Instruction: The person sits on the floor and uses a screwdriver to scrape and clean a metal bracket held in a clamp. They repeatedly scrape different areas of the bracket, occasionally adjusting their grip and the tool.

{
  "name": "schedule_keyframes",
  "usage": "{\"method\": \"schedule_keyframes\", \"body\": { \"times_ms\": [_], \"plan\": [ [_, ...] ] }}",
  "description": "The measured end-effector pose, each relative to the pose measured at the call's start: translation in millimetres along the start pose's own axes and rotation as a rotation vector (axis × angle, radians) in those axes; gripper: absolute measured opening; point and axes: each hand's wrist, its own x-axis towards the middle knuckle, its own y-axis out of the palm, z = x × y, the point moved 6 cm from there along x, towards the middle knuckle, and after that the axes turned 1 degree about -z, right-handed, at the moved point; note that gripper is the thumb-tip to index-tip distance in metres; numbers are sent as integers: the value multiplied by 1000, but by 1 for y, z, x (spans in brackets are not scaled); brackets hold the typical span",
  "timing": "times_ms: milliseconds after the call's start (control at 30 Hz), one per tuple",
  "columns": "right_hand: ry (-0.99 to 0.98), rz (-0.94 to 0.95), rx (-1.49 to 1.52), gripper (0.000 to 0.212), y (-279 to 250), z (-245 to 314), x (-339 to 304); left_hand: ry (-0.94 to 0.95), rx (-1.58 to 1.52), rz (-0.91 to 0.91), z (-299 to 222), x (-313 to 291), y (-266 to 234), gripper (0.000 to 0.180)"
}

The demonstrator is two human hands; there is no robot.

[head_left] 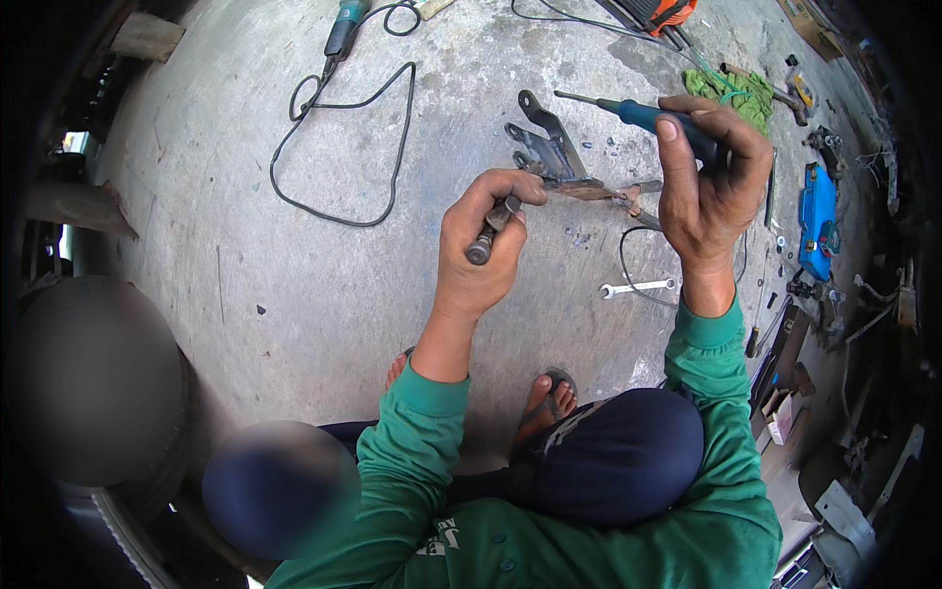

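Observation:
My left hand (478, 240) is closed around a dark metal piece (485, 241) with a round, stubby end; most of it is hidden in the palm. My right hand (708, 191), raised to the right, grips a screwdriver (645, 115) by its teal handle. Its thin shaft points left, above the floor. Between the hands lies a dark metal bracket (551, 137) with holed arms. My left fingers overlap its near end in the picture; whether they touch it I cannot tell. A clamp with coppery jaws (633, 201) sits at the bracket's right end.
A combination wrench (638, 289) lies on the concrete floor (334, 285). A grinder (341, 34) with a looped black cord lies at the far left. To the right are a green cloth (741, 96), a blue case (816, 221) and scattered metal parts.

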Motion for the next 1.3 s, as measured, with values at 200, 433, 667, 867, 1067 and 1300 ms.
{"method": "schedule_keyframes", "body": {
  "times_ms": [200,433,667,867,1067,1300],
  "plan": [
    [232,290,-134,26,26,-40,-32,-26,-5,21,-3,2,8,34],
    [21,-15,-35,29,-3,-2,-5,-12,-3,7,0,-2,2,34],
    [52,47,-97,27,0,-22,-10,5,2,5,-1,2,6,35],
    [174,149,-184,27,6,-52,-37,2,10,22,0,1,9,34],
    [203,234,-190,29,14,-48,-41,3,-24,35,0,-3,8,34],
    [41,-35,-40,27,-6,-17,-20,19,-18,20,1,-3,3,34]
  ]
}}
